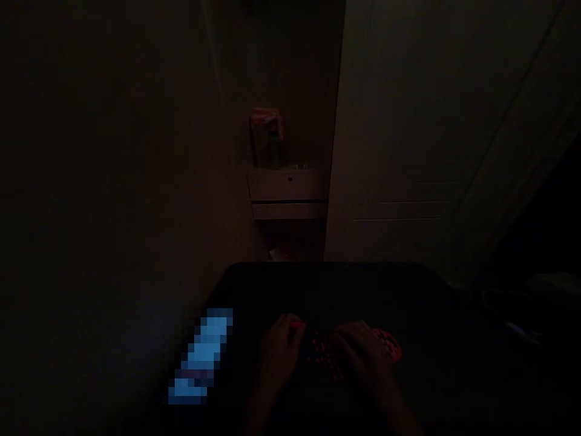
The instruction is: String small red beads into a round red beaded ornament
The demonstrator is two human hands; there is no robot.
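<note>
The scene is very dark. My left hand [280, 346] is closed in a pinch, with a small bright red piece [296, 324] at its fingertips. Several small red pieces [323, 350] lie scattered on the black surface between my hands; their kind is too dim to make out. Over their right side, my right hand [361, 345] bends with fingers drawn together, and what they hold, if anything, is hidden. A round cluster of red spots [388, 346], like a shallow dish of the same pieces, shows just beyond my right hand, partly covered by it.
Left of my hands lies a lit, blurred screen [202, 354]. The black tabletop [327, 281] ends at a pale cabinet door [399, 133] and an open shelf with a drawer [289, 184]. A red-and-white package [267, 130] stands on the drawer unit. A wall [113, 181] rises at left.
</note>
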